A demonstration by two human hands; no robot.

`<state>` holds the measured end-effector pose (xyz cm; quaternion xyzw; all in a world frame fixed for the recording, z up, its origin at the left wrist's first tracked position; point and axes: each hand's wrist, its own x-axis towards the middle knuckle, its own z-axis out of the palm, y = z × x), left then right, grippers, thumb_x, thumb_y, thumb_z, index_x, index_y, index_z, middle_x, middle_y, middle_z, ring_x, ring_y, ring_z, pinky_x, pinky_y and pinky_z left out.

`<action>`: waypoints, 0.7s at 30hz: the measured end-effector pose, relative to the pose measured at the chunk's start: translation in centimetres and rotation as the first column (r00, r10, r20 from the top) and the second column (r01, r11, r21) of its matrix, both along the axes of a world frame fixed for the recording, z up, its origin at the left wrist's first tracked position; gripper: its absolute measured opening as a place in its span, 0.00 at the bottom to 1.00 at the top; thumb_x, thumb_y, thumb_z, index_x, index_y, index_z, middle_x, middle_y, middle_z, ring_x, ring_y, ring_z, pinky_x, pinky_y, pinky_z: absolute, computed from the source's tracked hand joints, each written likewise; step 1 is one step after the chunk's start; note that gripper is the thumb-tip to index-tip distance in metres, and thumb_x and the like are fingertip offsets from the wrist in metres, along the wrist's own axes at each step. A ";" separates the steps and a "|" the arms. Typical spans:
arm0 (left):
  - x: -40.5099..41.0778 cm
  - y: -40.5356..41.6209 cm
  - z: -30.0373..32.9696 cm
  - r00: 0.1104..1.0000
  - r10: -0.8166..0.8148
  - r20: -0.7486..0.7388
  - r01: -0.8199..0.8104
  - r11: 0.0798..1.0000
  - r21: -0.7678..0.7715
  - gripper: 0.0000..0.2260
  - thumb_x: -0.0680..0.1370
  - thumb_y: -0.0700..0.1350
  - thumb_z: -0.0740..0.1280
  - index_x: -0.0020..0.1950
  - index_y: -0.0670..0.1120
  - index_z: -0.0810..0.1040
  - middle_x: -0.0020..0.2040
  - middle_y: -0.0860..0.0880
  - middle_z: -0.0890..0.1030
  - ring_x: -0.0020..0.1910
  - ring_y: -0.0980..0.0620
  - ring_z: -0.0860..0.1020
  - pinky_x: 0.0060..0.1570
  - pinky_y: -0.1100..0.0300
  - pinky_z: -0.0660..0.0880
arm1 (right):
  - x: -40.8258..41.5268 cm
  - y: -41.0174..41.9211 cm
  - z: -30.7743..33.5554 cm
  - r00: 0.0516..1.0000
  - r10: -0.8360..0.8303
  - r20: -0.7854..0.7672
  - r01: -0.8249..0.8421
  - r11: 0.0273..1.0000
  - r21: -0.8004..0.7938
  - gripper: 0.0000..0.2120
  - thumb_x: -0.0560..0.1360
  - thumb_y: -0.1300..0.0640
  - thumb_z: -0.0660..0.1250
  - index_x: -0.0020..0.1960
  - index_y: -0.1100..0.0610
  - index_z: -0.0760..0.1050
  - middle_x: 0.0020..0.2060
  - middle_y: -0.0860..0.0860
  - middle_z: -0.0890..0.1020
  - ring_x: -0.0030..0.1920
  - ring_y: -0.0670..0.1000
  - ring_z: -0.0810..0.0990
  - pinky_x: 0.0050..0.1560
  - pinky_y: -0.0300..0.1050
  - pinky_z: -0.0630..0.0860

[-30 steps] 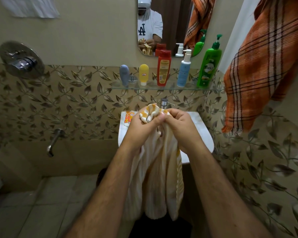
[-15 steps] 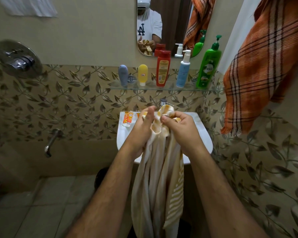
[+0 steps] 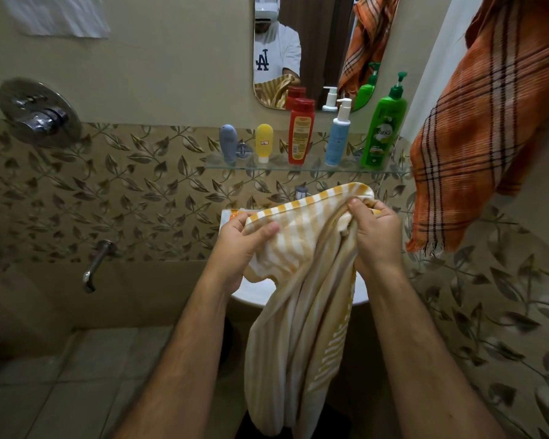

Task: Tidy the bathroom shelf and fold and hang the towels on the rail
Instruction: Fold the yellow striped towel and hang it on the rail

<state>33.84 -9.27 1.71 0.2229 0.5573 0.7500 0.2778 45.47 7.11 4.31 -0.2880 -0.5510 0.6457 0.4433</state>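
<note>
A yellow-and-white striped towel (image 3: 301, 280) hangs bunched in front of me over the sink. My left hand (image 3: 241, 245) pinches its top edge at the left corner, and my right hand (image 3: 374, 232) grips the gathered top edge at the right, so a short stretch of hem is spread between them. An orange plaid towel (image 3: 482, 134) hangs at the upper right. On the glass shelf (image 3: 346, 169) stand a grey tube (image 3: 229, 142), a yellow tube (image 3: 263, 141), a red bottle (image 3: 301, 131), a blue pump bottle (image 3: 338, 134) and a green pump bottle (image 3: 382, 128).
A white sink (image 3: 257, 289) sits below the shelf, with a small orange tube (image 3: 232, 215) on its left rim. A mirror (image 3: 314, 49) hangs above. A shower mixer (image 3: 38, 112) and spout (image 3: 95, 264) are on the left wall. Tiled floor lies below left.
My hands, pressed together on the bunched towel top before, have moved apart. The left hand slid left along the hem and the top edge is now spread between them.
</note>
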 end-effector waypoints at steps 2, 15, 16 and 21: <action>-0.3 -0.3 -0.1 1.000 0.003 -0.023 -0.003 0.999 -0.038 0.11 0.74 0.40 0.74 0.55 0.40 0.81 0.48 0.43 0.85 0.47 0.46 0.84 0.47 0.53 0.81 | 0.1 0.3 0.1 0.999 -0.033 0.004 0.033 0.999 0.013 0.03 0.77 0.61 0.70 0.44 0.57 0.80 0.38 0.55 0.83 0.42 0.55 0.82 0.49 0.56 0.81; -2.2 -2.6 -0.7 0.994 0.104 -0.030 -0.107 0.983 -0.150 0.06 0.73 0.37 0.73 0.48 0.43 0.80 0.38 0.52 0.85 0.41 0.52 0.84 0.35 0.62 0.79 | 0.8 3.2 -0.2 0.977 -0.209 0.029 0.210 0.977 -0.042 0.03 0.74 0.59 0.72 0.43 0.55 0.78 0.34 0.52 0.81 0.39 0.54 0.80 0.45 0.54 0.80; -2.1 -2.6 -0.6 0.993 0.115 0.027 -0.111 0.988 -0.108 0.06 0.74 0.37 0.72 0.49 0.43 0.79 0.37 0.52 0.85 0.41 0.53 0.84 0.36 0.62 0.80 | 0.8 3.3 -0.3 0.978 -0.208 0.033 0.209 0.977 -0.044 0.03 0.74 0.59 0.72 0.44 0.55 0.78 0.34 0.53 0.81 0.39 0.54 0.80 0.46 0.54 0.81; -1.9 -2.4 0.0 0.955 0.033 0.296 -0.060 0.995 0.085 0.10 0.72 0.42 0.71 0.53 0.45 0.80 0.41 0.49 0.86 0.42 0.52 0.83 0.50 0.54 0.80 | 0.9 3.3 -1.0 0.978 -0.202 0.045 0.204 0.978 -0.052 0.03 0.75 0.59 0.70 0.42 0.55 0.78 0.33 0.53 0.80 0.38 0.54 0.79 0.43 0.52 0.79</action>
